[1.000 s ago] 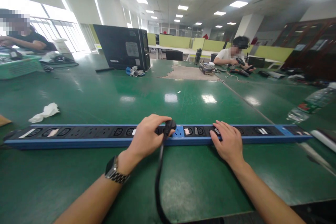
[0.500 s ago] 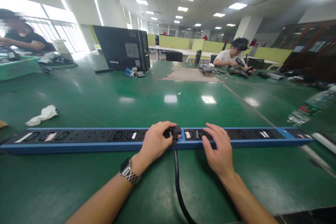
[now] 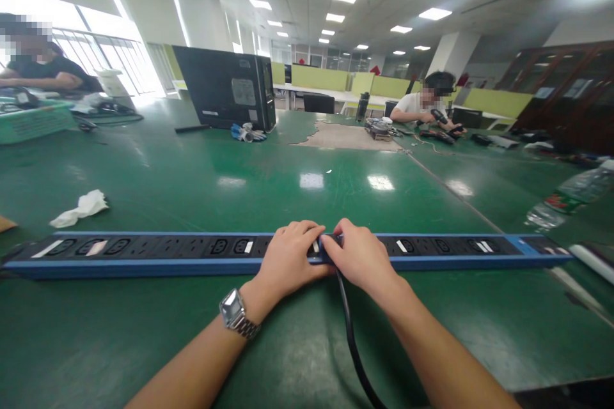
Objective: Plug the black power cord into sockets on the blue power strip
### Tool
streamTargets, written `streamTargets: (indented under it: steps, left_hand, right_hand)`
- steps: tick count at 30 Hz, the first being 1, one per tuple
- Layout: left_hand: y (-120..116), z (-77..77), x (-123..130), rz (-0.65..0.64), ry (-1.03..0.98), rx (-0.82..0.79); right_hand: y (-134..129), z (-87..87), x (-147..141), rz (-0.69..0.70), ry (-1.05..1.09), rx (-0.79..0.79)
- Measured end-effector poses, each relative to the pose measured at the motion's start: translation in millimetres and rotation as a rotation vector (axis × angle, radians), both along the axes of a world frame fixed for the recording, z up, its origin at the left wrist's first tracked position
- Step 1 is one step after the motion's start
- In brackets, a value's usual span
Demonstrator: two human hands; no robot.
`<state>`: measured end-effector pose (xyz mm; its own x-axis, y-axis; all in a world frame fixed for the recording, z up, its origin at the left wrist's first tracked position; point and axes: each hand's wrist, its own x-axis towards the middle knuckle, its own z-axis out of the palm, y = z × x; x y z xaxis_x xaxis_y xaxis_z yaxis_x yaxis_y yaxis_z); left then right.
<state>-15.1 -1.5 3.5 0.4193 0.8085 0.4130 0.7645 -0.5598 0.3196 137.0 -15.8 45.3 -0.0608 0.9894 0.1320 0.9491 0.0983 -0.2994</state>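
A long blue power strip (image 3: 158, 268) with rows of black sockets lies across the green table. My left hand (image 3: 292, 252), with a watch (image 3: 233, 310) on its wrist, grips the strip near its middle, fingers over the far edge and thumb at the near side. Right beside it, my right hand (image 3: 362, 252) is closed around the plug of a black power cord (image 3: 352, 339). The plug is mostly hidden under the fingers, against the strip, so I cannot tell how deep it sits. From there the cord runs down toward the bottom of the view.
Behind the strip stand a black computer case (image 3: 225, 86) and a pair of gloves (image 3: 248, 132). A crumpled tissue (image 3: 81, 209) lies at left, near a green basket (image 3: 36, 123). A plastic bottle (image 3: 573, 195) lies at right. Two people sit across the table.
My right hand has moved left from above the sockets and closed around the plug. The cord has swung to the right. My left hand has shifted off the plug onto the strip.
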Motion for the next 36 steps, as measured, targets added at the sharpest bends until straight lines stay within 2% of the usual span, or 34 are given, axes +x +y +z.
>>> streamTargets:
  steps: [3, 5, 8, 10, 13, 16, 19, 23, 26, 29, 32, 36]
  left_hand:
    - [-3, -1.5, -1, 0.032, 0.138, 0.019]
    - [-5, -3.0, 0, 0.050, 0.202, 0.032]
    - [-5, -5.2, 3, 0.067, 0.234, 0.049]
    - [-4, -6.6, 3, 0.064, 0.233, 0.058]
    - [-3, -7.8, 3, 0.066, 0.229, 0.064]
    - [-3, -7.8, 3, 0.069, 0.238, 0.058]
    - [-3, -7.3, 3, 0.066, 0.241, 0.053]
    - [-3, -6.9, 3, 0.063, 0.241, 0.048]
    - [-3, -6.3, 3, 0.058, 0.243, 0.045]
    - [-3, -5.7, 3, 0.060, 0.246, 0.048]
    - [-3, -5.8, 3, 0.061, 0.255, 0.046]
    - [-4, -5.7, 3, 0.060, 0.265, 0.033]
  right_hand:
    - [3, 0.4, 0, 0.036, 0.011, 0.005]
    - [6, 9.2, 11, 0.084, 0.141, 0.034]
    - [7, 29.2, 46, 0.044, 0.403, 0.114]
    - [5, 35.9, 75, -0.035, 0.412, 0.141]
    - [2, 25.5, 113, -0.032, 0.330, 0.038]
    - [3, 5.5, 131, 0.006, 0.389, -0.072]
    - [7, -0.8, 134, 0.000, 0.237, -0.007]
    - [12, 9.5, 132, 0.033, -0.087, 0.074]
    - [11, 15.2, 128, 0.053, -0.228, 0.074]
    - [8, 15.0, 118, -0.002, -0.353, 0.082]
    - [4, 10.0, 108, -0.063, -0.431, 0.076]
    - [3, 2.9, 104, -0.057, -0.406, 0.028]
